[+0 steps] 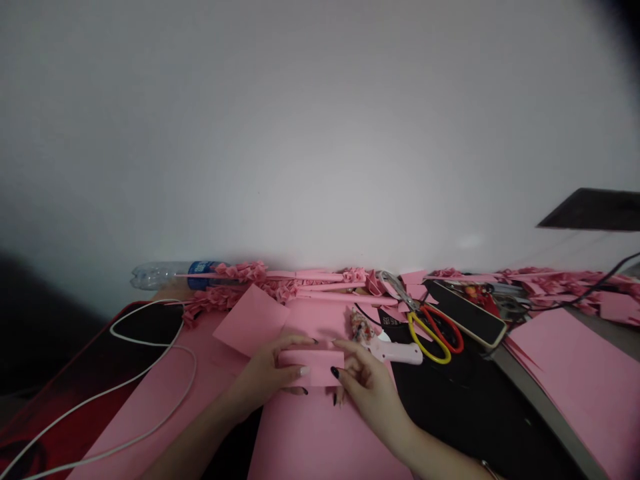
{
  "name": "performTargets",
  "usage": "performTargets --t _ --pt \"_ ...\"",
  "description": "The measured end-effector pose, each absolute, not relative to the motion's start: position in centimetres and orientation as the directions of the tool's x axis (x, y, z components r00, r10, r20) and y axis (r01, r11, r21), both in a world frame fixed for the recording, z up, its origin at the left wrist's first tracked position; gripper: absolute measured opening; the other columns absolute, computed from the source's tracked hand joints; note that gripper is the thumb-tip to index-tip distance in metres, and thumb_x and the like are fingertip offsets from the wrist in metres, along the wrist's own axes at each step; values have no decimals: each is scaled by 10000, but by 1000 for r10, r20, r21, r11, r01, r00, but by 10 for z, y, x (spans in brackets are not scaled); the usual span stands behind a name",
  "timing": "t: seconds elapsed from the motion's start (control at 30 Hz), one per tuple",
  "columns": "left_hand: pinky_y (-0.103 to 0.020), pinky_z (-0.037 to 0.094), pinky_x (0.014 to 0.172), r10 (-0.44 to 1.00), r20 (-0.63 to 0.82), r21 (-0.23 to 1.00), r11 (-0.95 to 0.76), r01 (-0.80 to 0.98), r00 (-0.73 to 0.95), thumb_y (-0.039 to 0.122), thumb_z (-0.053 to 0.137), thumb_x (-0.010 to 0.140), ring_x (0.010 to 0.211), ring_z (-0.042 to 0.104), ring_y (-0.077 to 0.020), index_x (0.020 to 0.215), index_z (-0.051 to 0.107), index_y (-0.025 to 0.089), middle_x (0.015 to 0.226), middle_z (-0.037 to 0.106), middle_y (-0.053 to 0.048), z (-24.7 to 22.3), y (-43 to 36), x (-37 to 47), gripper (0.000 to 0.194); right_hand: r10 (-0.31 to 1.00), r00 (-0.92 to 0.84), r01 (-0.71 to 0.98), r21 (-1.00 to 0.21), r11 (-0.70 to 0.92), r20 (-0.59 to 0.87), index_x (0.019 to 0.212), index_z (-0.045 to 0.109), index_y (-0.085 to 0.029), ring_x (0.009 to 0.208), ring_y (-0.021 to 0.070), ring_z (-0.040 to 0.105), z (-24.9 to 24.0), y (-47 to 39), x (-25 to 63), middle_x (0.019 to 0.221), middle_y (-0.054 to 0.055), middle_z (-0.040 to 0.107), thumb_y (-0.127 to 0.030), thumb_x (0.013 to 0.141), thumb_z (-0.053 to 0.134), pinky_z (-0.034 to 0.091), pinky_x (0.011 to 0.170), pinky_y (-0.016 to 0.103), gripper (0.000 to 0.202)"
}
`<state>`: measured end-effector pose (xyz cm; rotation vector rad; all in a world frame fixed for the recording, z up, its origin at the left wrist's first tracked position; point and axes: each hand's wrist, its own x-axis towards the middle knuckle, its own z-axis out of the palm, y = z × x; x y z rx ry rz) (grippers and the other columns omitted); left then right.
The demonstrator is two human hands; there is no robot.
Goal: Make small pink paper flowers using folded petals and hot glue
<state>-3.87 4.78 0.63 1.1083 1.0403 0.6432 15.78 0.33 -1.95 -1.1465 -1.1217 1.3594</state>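
Observation:
A small piece of pink paper [320, 377], its upper edge bent over, is held level between my two hands. My left hand [273, 370] pinches its left end, thumb on the front and fingers behind and below. At the right end, my right hand [363, 377] grips it between thumb and fingers. Beneath both hands lies a large pink sheet [325, 440]. A square of pink paper [253, 320] rests just beyond my left hand. Close to my right fingers is a pale pink-handled tool [400, 352], partly hidden.
Scissors with yellow and red handles [430, 333] lie beside a dark phone [467, 313]. Crumpled pink paper stems [320, 277] line the wall, near a plastic bottle [160, 275]. A white cable [135, 380] loops at left; pink sheets [585, 380] are stacked at right.

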Motion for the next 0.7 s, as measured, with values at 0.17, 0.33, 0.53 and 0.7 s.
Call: performTargets --t 0.17,0.33,0.53,0.7 --pt "-321 610 647 842 -350 932 358 60 410 293 794 632 822 599 -178 1149 648 241 1330 515 -72 0 50 -40 540 996 -61 -111 -991 -74 -68 1098 585 -194 415 111 526 -18 2 158 528 -103 455 -321 787 677 474 472 257 348" --pt "-301 616 612 867 -347 937 336 96 357 259 782 625 822 600 -168 1196 615 257 1424 437 -67 1 49 -38 595 996 -40 -103 -992 -79 -75 1104 588 -196 419 115 536 -17 2 158 542 -98 459 -329 781 687 484 480 266 363" --pt "-292 608 591 880 -344 938 313 146 326 272 790 614 825 625 -188 1213 604 259 1447 430 -70 3 47 -35 627 996 -45 -88 -993 -77 -73 1104 597 -198 438 124 545 -16 1 157 562 -87 461 -338 788 676 481 489 270 354" --pt "-315 601 648 874 -296 953 245 176 385 285 777 647 961 628 -253 1260 560 261 1486 397 -82 -1 49 -42 651 996 -57 21 -998 -61 -62 1046 634 -190 490 118 479 -14 2 158 576 -77 439 -250 764 640 427 499 243 288"
